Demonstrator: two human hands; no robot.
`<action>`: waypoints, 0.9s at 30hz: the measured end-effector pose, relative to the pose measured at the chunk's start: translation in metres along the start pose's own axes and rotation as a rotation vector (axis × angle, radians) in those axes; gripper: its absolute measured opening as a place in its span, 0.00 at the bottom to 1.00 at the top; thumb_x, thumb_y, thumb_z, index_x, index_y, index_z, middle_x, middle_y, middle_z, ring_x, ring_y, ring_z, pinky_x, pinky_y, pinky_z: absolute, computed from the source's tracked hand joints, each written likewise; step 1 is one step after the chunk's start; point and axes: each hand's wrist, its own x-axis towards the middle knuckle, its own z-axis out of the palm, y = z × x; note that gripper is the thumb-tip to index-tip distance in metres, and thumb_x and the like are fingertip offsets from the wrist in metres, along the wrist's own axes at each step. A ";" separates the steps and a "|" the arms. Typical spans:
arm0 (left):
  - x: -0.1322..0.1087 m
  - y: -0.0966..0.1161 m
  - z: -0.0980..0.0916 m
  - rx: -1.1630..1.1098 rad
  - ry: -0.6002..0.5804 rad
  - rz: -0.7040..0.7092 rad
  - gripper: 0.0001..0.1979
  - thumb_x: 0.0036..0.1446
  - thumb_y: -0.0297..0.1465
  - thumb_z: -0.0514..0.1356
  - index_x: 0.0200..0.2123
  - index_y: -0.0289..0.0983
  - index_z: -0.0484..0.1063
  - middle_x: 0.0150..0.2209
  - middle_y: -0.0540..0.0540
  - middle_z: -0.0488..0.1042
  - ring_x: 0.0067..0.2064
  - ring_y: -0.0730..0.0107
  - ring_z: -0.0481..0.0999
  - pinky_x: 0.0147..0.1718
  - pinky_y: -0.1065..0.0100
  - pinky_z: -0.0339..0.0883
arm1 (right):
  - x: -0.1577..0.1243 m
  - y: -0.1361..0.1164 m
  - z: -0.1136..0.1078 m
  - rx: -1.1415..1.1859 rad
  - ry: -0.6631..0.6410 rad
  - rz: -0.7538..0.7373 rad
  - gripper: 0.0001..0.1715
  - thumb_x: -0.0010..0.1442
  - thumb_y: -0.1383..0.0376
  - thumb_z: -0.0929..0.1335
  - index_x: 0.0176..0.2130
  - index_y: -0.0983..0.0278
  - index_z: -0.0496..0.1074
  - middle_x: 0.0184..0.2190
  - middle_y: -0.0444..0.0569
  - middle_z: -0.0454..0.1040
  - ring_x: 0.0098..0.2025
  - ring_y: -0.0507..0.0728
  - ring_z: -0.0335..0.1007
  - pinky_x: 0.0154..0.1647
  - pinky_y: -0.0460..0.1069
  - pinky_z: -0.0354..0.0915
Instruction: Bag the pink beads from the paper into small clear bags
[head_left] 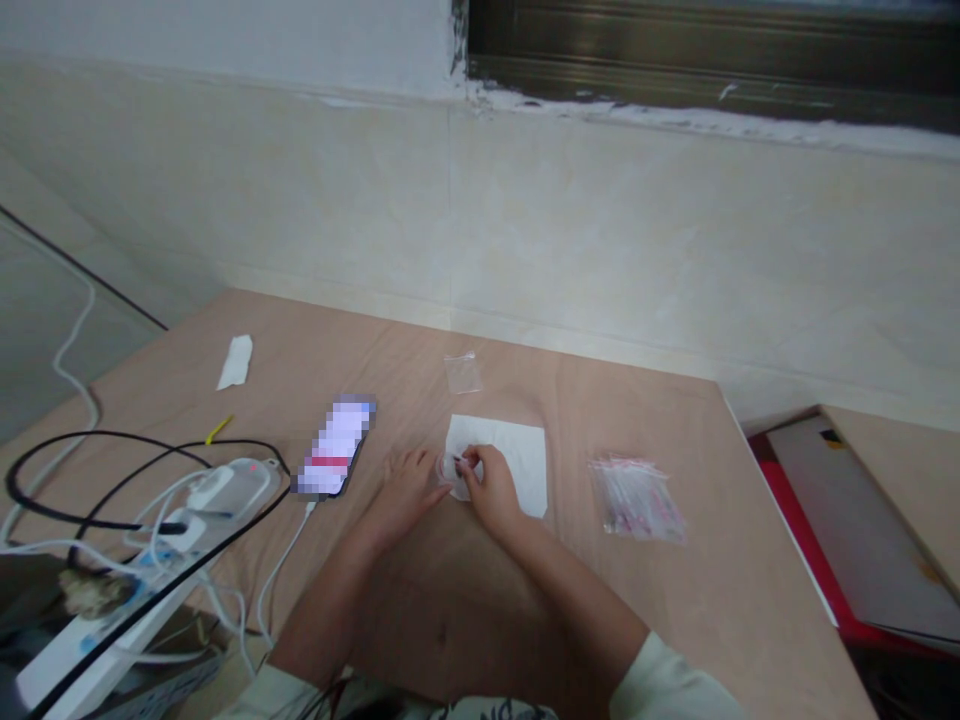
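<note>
Both my hands meet at the near left corner of a white paper sheet (517, 450) on the wooden table (420, 600). My left hand (409, 490) lies low with its fingers curled against a small clear plastic bag (448, 470). My right hand (491, 485) is closed in a pinch at the mouth of that bag; what its fingertips hold is too small to name. Another small clear bag (463, 372) lies beyond the sheet, apart from both hands.
A phone (335, 447) lies left of my hands, its cable running to a white power strip (187, 520) with black and white cords. A pile of small red-striped bags (636, 497) lies to the right. White paper scrap (236, 361) far left. Red and grey boards (847, 540) beside the table's right edge.
</note>
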 end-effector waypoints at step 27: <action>-0.008 0.012 -0.002 -0.137 0.041 0.061 0.19 0.48 0.34 0.53 0.45 0.34 0.59 0.44 0.40 0.65 0.47 0.59 0.62 0.46 0.56 0.54 | -0.027 -0.024 -0.011 0.054 -0.011 -0.017 0.07 0.51 0.64 0.64 0.32 0.60 0.70 0.36 0.50 0.62 0.43 0.57 0.57 0.45 0.54 0.56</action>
